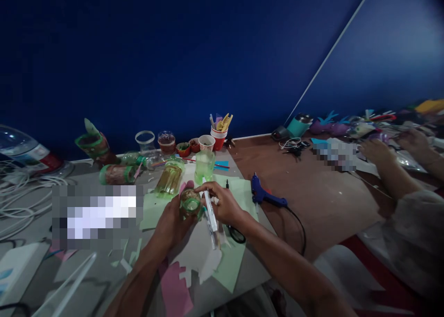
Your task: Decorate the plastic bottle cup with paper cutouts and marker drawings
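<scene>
My left hand (175,217) is wrapped round a small greenish see-through cup (191,205), which looks like a cut bottle piece with its round end facing me. Against the cup's right side, my right hand (225,207) is closed on a white marker (210,211). A second white marker (210,234) lies alongside, partly under the first; I cannot tell whether it is also held. Beneath both hands are light green paper (234,266) and a pale cut sheet (194,254). Just beyond stand a yellow-green cut bottle (170,177) and a light green cup (204,166).
A blue glue gun (265,193) with a black cord lies to the right. Paper cups with cutlery (219,134) stand by the blue wall. At left are white cables (21,201) and a large bottle (31,153). Another person's hands (378,150) work at far right.
</scene>
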A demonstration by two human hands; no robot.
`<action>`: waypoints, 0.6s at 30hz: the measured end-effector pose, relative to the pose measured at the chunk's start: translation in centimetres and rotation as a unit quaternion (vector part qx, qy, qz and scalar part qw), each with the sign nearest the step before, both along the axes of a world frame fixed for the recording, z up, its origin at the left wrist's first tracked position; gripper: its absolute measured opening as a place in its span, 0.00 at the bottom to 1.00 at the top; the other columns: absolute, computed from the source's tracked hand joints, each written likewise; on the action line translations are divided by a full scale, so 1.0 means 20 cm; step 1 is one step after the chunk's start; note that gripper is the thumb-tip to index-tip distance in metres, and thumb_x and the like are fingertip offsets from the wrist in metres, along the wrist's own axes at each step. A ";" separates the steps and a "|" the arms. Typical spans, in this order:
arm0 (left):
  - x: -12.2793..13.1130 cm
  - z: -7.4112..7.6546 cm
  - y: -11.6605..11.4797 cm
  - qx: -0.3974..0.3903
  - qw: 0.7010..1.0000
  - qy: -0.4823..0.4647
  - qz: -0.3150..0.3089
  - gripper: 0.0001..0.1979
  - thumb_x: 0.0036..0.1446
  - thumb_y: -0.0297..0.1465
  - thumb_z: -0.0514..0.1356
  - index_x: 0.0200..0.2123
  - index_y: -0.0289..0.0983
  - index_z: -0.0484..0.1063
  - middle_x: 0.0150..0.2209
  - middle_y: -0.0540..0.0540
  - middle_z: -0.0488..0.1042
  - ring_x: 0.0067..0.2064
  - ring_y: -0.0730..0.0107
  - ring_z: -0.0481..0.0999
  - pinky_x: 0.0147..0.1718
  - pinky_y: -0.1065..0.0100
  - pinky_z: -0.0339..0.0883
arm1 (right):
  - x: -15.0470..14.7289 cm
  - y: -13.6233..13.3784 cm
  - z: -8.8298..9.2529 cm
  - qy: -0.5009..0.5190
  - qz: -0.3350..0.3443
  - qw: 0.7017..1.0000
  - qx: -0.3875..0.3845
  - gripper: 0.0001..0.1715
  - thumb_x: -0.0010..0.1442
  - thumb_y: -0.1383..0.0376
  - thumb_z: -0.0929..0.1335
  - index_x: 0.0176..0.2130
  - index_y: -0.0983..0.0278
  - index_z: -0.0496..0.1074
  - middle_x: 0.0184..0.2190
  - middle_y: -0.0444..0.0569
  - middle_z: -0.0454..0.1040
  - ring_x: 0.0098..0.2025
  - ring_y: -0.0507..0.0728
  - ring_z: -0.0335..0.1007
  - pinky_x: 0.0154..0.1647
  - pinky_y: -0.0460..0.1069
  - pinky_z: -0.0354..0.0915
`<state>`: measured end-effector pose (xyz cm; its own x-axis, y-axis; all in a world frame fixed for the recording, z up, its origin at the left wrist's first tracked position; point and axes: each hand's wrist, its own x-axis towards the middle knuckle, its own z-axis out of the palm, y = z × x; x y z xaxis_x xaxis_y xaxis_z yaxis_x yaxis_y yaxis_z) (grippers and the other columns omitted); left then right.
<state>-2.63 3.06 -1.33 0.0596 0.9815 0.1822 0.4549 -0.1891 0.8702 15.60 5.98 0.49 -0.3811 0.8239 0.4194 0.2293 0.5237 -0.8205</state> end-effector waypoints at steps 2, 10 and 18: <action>0.01 0.03 -0.01 -0.056 0.998 0.000 -0.020 0.24 0.48 0.35 0.62 0.50 0.40 0.65 0.39 0.45 0.74 0.38 0.60 0.74 0.37 0.61 0.67 | 0.00 -0.01 0.01 0.040 -0.005 0.999 0.007 0.13 0.58 0.66 0.65 0.45 0.62 0.69 0.35 0.48 0.71 0.31 0.52 0.67 0.34 0.47 0.65; 0.00 0.01 -0.02 -0.115 0.991 -0.049 -0.043 0.15 0.52 0.39 0.59 0.40 0.36 0.66 0.32 0.50 0.69 0.34 0.68 0.68 0.33 0.67 0.62 | 0.01 -0.02 0.02 0.270 -0.029 0.962 -0.036 0.27 0.60 0.45 0.61 0.45 0.63 0.67 0.32 0.51 0.74 0.32 0.56 0.70 0.37 0.54 0.67; 0.01 -0.03 0.00 -0.129 0.990 -0.060 -0.017 0.15 0.51 0.39 0.59 0.39 0.36 0.65 0.33 0.49 0.71 0.36 0.65 0.70 0.35 0.66 0.63 | -0.02 -0.09 0.04 0.225 -0.035 0.969 -0.098 0.15 0.61 0.55 0.62 0.40 0.63 0.68 0.19 0.42 0.69 0.22 0.52 0.66 0.26 0.48 0.64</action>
<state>-2.45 3.11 -2.02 0.0858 0.9941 -0.0668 0.3433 0.0335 0.9386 15.11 4.24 1.30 -0.1368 0.9215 0.3636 -0.1452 0.3444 -0.9275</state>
